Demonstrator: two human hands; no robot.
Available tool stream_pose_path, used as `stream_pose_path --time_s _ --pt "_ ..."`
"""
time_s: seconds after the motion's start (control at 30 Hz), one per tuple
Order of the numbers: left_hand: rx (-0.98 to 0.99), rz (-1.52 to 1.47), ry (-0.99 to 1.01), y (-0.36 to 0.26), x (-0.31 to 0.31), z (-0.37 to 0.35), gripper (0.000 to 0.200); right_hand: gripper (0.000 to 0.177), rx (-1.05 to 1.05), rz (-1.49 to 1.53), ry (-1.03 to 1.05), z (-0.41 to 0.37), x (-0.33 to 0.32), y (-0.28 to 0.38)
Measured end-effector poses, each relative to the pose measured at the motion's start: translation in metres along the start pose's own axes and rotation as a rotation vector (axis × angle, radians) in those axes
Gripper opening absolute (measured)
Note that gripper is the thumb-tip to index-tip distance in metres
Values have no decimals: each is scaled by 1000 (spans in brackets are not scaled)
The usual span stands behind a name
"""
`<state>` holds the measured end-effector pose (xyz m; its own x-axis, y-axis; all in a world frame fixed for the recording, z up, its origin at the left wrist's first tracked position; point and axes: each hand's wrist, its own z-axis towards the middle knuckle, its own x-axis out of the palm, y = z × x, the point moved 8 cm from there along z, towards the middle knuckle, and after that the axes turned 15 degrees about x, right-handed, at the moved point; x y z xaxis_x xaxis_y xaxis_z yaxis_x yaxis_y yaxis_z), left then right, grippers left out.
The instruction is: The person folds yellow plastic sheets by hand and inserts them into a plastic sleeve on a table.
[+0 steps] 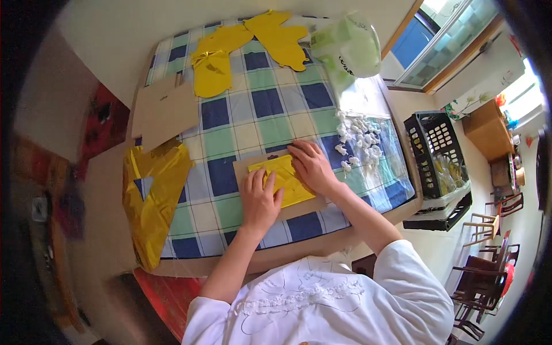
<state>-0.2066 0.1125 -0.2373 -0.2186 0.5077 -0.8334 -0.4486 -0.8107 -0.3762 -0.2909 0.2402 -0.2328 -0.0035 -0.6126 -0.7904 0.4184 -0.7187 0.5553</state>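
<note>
A folded piece of shiny yellow foil [296,191] lies flat on a brown cardboard sheet [242,168] on the checked cloth. My left hand [261,198] rests palm down on the foil's left part, fingers stretched out and slightly apart. Across its right edge lies my right hand [312,167], fingers extended, with the fingertips near the top corner. Both hands press on the foil without gripping it. Left of them is a large crumpled golden foil sheet [164,190]. At the far side are flat yellow foil shapes [279,43], which look like deflated balloons.
More cardboard sheets [169,115] lie at the left. On the right are small white bundles [359,138] on clear plastic, and a green-and-white plastic bag [348,49] behind them. Black crates [438,155] stand beyond the table's right edge, with chairs [480,282] farther off.
</note>
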Motion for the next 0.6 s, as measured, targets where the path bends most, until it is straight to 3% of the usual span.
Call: stream_pose_path --time_s 0.17,0.3,0.4,0.43,0.53,0.6 --pt "130 72 103 -7 6 11 53 35 -46 16 1 -14 2 8" --pt "125 58 148 -3 15 7 56 29 74 37 -196 -15 -19 -7" --pt "110 64 160 -1 18 7 56 21 322 23 -58 -26 -15 -27" --pt "116 76 158 -1 19 7 56 20 310 -32 -113 -26 -18 -26" --pt "126 96 153 -1 19 6 56 21 410 -114 12 -13 -8 -28" --pt "122 92 150 -1 18 7 57 20 485 -103 -71 -7 -8 -33"
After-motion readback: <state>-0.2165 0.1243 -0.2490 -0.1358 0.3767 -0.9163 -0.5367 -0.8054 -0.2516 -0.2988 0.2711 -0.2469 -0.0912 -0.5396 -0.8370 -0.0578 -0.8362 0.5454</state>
